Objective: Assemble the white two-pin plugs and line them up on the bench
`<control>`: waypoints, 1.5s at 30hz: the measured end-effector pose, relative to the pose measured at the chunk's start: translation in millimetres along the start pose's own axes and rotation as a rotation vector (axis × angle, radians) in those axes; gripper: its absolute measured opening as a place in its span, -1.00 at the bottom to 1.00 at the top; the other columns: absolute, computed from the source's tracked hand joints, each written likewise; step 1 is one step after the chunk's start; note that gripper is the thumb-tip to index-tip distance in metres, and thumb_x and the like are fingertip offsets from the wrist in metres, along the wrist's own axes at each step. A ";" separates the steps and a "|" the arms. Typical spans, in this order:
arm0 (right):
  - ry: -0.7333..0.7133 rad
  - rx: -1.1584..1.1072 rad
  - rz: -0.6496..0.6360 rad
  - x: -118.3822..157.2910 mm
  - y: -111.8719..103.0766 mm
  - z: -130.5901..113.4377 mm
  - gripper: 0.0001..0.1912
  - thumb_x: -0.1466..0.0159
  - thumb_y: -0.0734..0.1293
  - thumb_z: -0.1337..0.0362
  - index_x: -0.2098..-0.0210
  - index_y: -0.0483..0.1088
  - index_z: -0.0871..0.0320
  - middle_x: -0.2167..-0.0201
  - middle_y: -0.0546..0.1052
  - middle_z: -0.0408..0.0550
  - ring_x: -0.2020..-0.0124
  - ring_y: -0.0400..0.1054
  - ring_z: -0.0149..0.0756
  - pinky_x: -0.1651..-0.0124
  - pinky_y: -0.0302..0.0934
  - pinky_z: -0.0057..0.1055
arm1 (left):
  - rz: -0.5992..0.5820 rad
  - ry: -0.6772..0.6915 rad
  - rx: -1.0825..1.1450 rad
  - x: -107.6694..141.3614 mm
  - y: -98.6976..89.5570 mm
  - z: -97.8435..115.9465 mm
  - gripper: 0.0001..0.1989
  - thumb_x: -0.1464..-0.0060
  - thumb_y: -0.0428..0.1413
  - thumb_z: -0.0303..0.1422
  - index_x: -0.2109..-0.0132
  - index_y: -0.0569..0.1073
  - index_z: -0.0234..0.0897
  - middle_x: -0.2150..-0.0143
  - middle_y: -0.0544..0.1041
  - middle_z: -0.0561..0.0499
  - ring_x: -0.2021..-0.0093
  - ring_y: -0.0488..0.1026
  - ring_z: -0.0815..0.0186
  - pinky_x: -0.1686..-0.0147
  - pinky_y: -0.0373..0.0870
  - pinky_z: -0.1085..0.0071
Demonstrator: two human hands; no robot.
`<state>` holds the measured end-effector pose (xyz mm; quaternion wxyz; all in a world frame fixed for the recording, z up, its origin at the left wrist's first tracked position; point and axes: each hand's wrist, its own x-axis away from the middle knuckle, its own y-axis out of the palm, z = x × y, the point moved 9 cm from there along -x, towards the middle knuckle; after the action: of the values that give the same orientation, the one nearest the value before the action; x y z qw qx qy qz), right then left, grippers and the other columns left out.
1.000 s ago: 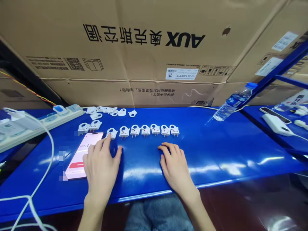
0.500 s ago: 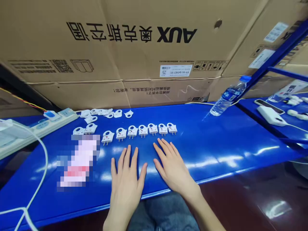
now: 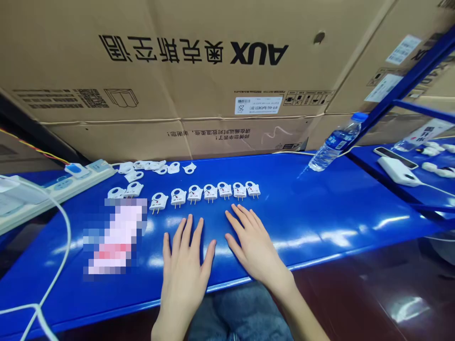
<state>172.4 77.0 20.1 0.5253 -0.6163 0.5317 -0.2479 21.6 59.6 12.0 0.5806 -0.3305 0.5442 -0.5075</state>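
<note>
Fingers spread, the left hand lies palm down on the blue shelf, gripping nothing; the right hand beside it likewise. Just beyond, seven white plugs form a left-to-right row, prongs toward the person, rings toward the carton, long axes front to back.

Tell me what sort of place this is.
Probably a storeroom or workshop, though the view is limited. A large cardboard carton marked AUX stands behind a blue shelf-like surface, where white plugs are lined up, with a power strip to the left.
</note>
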 end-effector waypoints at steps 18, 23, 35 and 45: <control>0.015 -0.019 -0.036 0.1 0.7 0.6 -0.46 -0.53 0.16 0.16 -0.43 0.24 0.23 -0.47 0.22 0.15 -0.50 0.07 0.02 -0.47 0.10 0.17 | 0.015 -0.024 0.056 0.9 -1.5 -2.8 -0.46 -0.41 -0.08 -0.10 -0.38 0.34 -0.23 -0.46 0.32 -0.22 -0.48 0.21 -0.03 -0.42 0.07 -0.25; 0.012 -0.027 -0.019 0.7 0.6 0.7 -0.46 -0.53 0.17 0.15 -0.42 0.25 0.20 -0.46 0.24 0.14 -0.49 0.08 0.01 -0.47 0.10 0.16 | 0.014 -0.022 0.055 1.0 -1.2 -3.0 -0.46 -0.40 -0.07 -0.09 -0.38 0.34 -0.23 -0.45 0.33 -0.21 -0.48 0.20 -0.04 -0.42 0.07 -0.26; 0.149 -0.434 0.118 4.6 -16.1 14.2 -0.54 -0.50 0.22 0.16 -0.35 0.33 0.08 -0.37 0.38 0.08 -0.42 0.22 -0.08 -0.45 0.16 0.04 | 0.016 -0.047 0.152 1.2 -2.4 -7.5 -0.50 -0.40 -0.03 -0.12 -0.36 0.34 -0.19 -0.44 0.35 -0.19 -0.48 0.21 0.00 -0.45 0.00 -0.24; 0.609 -1.748 0.484 11.5 19.7 21.4 -0.47 -0.46 0.19 -0.08 -0.30 0.39 -0.03 -0.38 0.39 0.01 -0.42 0.24 -0.06 -0.43 0.16 0.08 | 0.099 -0.450 1.085 -8.9 -1.4 -6.1 -0.35 -0.15 0.28 -0.13 -0.36 0.36 -0.01 -0.44 0.36 -0.07 -0.48 0.20 0.00 -0.51 -0.07 -0.10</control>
<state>186.7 76.9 -7.7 -0.2446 -0.5729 0.7556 0.2027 16.3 68.7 14.9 0.7910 -0.0599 0.0851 -0.6029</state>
